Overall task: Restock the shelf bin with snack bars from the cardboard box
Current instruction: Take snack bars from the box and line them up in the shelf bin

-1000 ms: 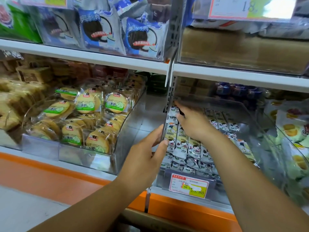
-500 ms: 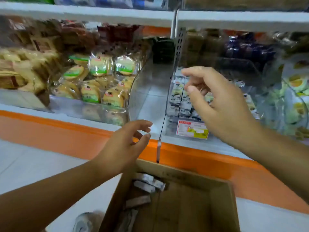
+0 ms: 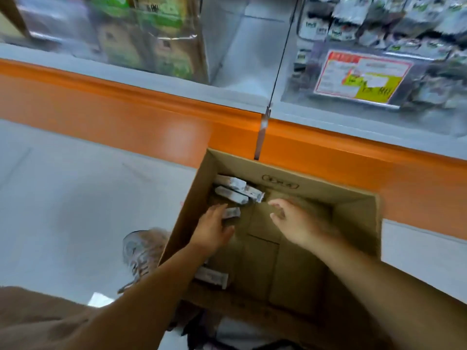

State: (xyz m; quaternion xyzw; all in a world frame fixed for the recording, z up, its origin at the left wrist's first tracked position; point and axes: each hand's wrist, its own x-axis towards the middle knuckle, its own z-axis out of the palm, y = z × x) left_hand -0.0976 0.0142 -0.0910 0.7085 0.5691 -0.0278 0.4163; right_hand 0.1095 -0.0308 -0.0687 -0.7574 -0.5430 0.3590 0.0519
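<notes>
Hovering inside the cardboard box, the right hand is spread and empty, while the left hand lays straight fingers on one snack bar — more bars lie in its far-left corner, below the shelf bin.

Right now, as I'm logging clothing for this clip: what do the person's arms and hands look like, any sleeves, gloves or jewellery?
Both the left hand and the right hand are bare: no gloves, rings or watch show. The left forearm and right forearm are uncovered to the frame edge, no sleeve in view.
</notes>
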